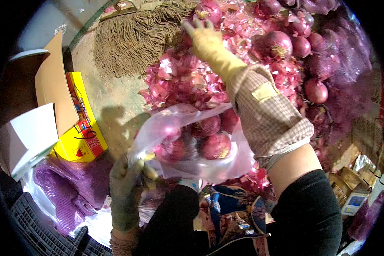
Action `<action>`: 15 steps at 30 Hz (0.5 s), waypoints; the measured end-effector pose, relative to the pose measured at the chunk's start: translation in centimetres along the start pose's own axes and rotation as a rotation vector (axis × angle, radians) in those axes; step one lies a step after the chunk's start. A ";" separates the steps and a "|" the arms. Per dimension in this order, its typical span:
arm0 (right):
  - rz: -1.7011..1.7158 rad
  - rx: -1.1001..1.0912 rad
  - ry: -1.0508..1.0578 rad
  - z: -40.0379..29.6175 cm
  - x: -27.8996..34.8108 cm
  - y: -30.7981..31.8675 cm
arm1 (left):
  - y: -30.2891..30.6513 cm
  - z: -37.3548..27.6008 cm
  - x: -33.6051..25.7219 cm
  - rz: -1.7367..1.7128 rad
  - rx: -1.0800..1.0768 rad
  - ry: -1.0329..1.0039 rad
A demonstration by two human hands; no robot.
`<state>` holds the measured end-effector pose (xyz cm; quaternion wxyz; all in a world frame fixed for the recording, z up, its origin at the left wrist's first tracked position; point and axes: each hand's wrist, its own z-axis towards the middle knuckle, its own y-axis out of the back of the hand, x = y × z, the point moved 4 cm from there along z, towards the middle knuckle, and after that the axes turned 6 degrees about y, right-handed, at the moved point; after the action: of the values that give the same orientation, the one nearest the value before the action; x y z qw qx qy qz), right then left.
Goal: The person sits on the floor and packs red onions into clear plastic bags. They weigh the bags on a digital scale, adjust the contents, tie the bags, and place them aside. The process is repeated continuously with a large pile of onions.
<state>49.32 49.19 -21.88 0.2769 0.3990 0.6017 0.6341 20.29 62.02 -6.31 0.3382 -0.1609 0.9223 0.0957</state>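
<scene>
My left hand [132,174], in a soiled work glove, grips the rim of a clear plastic bag [185,116]. Inside the bag are several red onions, one of them [216,146] close to its mouth. My right hand [202,35], in a yellow glove with a checked oversleeve [268,108], reaches across the heap, fingers apart and slightly blurred. Just beyond its fingertips lies a red onion [209,12] with its root end showing; I cannot tell whether they touch. Loose onion skins [192,76] spread beneath that arm.
A string mop head [131,41] lies on the floor at the upper left. Larger onions [276,44] and purple mesh sacks [345,70] fill the right. Open cardboard boxes [52,86], a yellow carton [83,128] and purple netting [73,185] stand or lie on the left.
</scene>
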 end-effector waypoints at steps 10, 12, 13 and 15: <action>0.779 -0.056 -0.198 -0.7 -2.8 0.5 | 1.5 1.4 0.7 -0.354 0.216 0.016; 1.219 -0.019 -0.173 -5.4 -1.2 4.0 | 1.7 1.8 1.6 -0.411 0.235 -0.012; 1.385 0.049 -0.127 -8.2 0.1 6.2 | 1.6 1.9 1.7 -0.434 0.248 -0.028; 1.229 0.039 0.128 -14.1 3.3 9.2 | -0.1 1.3 0.4 -0.370 0.128 -0.005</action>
<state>36.93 43.15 -11.67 -0.1832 0.6387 0.2886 0.6893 20.79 62.17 -7.52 0.3618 -0.3058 0.8803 -0.0266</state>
